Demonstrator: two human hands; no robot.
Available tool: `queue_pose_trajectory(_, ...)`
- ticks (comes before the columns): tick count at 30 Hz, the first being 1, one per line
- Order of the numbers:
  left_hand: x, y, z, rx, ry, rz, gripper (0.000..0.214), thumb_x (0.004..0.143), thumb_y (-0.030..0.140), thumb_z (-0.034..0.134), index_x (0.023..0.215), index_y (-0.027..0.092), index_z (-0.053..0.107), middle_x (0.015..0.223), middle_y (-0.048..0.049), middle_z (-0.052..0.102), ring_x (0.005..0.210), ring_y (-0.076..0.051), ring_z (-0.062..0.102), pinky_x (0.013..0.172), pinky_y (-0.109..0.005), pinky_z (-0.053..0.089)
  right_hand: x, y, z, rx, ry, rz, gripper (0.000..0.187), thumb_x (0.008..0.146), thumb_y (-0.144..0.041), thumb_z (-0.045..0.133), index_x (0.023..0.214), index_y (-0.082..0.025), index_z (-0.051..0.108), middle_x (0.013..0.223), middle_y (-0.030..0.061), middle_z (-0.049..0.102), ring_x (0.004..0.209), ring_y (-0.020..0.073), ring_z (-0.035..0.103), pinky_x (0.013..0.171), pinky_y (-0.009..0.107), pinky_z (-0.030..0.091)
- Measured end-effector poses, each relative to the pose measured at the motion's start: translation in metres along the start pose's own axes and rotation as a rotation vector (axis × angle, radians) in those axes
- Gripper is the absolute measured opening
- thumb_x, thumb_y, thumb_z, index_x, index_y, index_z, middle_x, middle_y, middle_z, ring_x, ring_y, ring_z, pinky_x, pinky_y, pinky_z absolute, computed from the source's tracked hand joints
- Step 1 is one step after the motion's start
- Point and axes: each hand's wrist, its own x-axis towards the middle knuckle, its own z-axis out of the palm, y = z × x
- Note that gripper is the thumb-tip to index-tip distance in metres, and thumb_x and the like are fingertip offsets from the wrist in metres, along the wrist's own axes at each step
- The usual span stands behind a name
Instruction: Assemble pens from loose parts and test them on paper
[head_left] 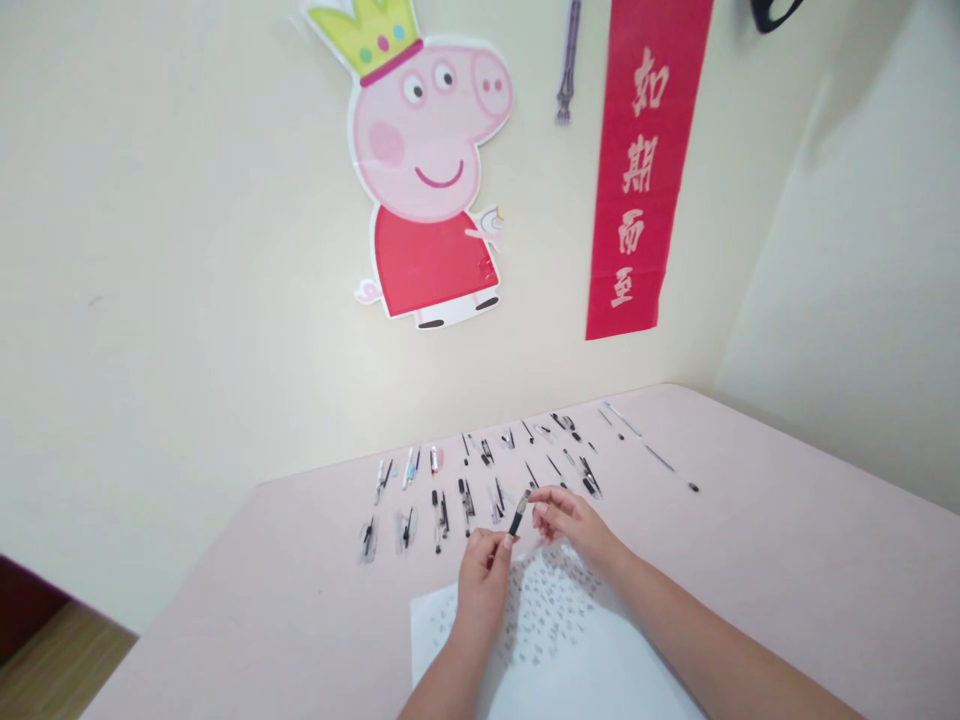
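My left hand (484, 568) is closed around the lower end of a dark pen barrel (518, 514), held tilted above the table. My right hand (566, 516) pinches at the barrel's upper tip with thumb and forefinger. Both hands hover over a white sheet of paper (559, 640) covered in small scribbled marks. Beyond the hands, several pens and pen parts (465, 495) lie in rows on the pink table (787, 560).
One long thin pen refill (651, 450) lies apart at the far right of the rows. The table stands in a corner of cream walls. A cartoon pig cutout (427, 170) and a red banner (641, 170) hang on the wall. Wooden floor (52, 660) shows at lower left.
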Motion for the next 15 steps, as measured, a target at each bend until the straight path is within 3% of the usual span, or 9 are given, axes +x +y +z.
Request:
queue_pose_trajectory(5,0.001,0.001,-0.002,-0.010,-0.014,-0.011,0.029,0.082,0.039,0.049,0.075,0.018,0.067,0.073,-0.0039,0.057,0.075,-0.018,0.054,0.072,-0.031,0.040,-0.003,-0.004,0.006,-0.159,-0.075,-0.015,0.029,0.073,-0.044,0.059,0.068,-0.018,0.050,0.061,-0.0019,0.054,0.052,0.0093,0.046,0.051,0.022,0.038)
queue_pose_trajectory(10,0.000,0.001,0.000,-0.189,-0.055,-0.113,0.029,0.080,0.043,0.052,0.077,0.016,0.063,0.074,-0.0036,0.061,0.074,-0.017,0.055,0.069,-0.028,0.042,-0.008,0.002,0.012,-0.376,-0.190,0.003,0.021,0.074,-0.035,0.057,0.068,-0.017,0.051,0.059,-0.0027,0.052,0.052,0.0089,0.045,0.049,0.021,0.035)
queue_pose_trajectory(15,0.001,0.000,0.002,-0.329,0.016,-0.190,0.032,0.072,0.048,0.060,0.071,0.016,0.060,0.065,-0.0004,0.058,0.066,-0.014,0.053,0.064,-0.025,0.041,-0.010,0.012,0.014,-0.545,-0.227,-0.050,0.009,0.070,-0.022,0.062,0.071,-0.016,0.054,0.056,-0.0052,0.048,0.052,0.0081,0.042,0.049,0.019,0.032)
